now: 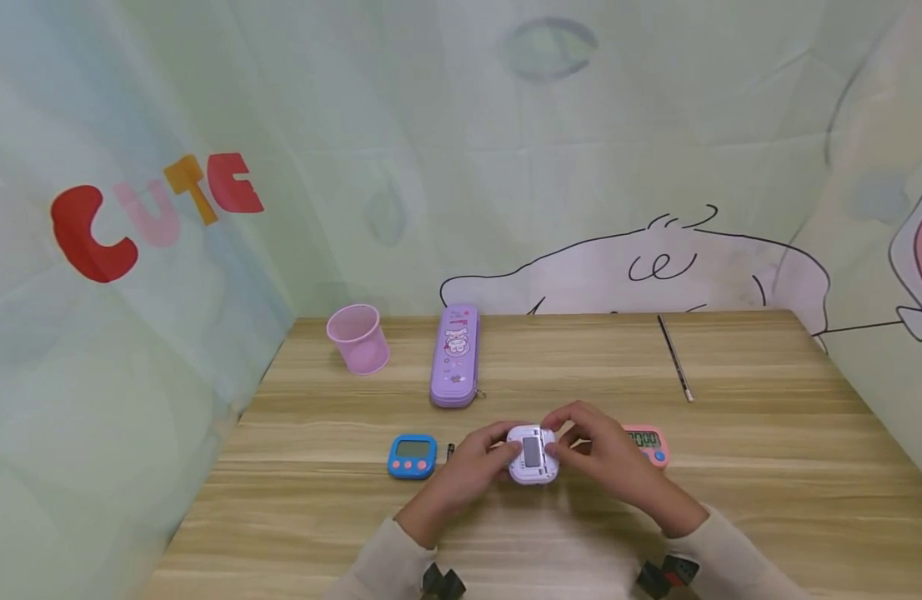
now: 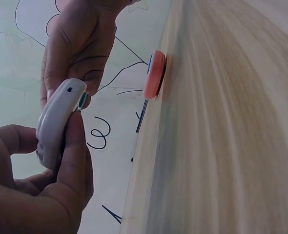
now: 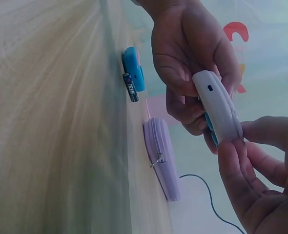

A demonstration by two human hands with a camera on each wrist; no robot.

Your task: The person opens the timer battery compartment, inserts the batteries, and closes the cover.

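A white digital timer (image 1: 532, 454) is held above the table between both hands, its back turned up toward the head view. A grey rectangle shows on that back, with a slot-like strip along the right side. My left hand (image 1: 472, 468) grips the timer's left edge, thumb on top. At the opposite edge, my right hand (image 1: 603, 454) pinches it between thumb and fingers. Teal parts on its underside peek out in the right wrist view. A small dark battery (image 3: 131, 87) lies beside a blue timer (image 1: 413, 457), partly behind my left hand in the head view.
A pink timer (image 1: 658, 447) sits behind my right hand, partly hidden. Farther back on the wooden table (image 1: 566, 358) are a pink cup (image 1: 365, 354), a purple pencil case (image 1: 455, 358) and a pencil (image 1: 674, 358). A printed cloth (image 1: 401, 150) hangs behind the table.
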